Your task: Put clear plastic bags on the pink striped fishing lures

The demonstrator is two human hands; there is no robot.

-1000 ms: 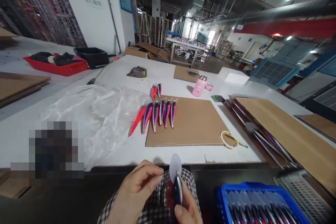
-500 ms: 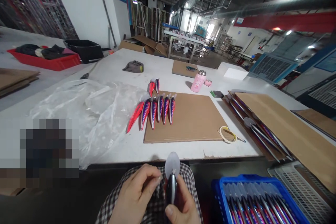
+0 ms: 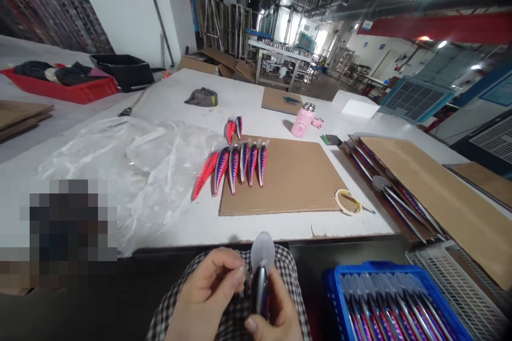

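- One slender, glossy black lure with translucent oval lip, gripped between thumb and fingers of the right hand.
- Long axis points forward, lip foremost (tail end hidden).
- Left hand nearby, fingertips pinched; whether holding anything, cannot tell.

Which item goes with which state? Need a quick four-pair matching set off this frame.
Items:
1. Right fingers
2. Basket
3. Bottle
4. Plastic sheet

States:
A. Pink, standing upright
B. See-through, crumpled
C. Closed on a lure
D. Blue

Pairs: 1-C, 2-D, 3-A, 4-B
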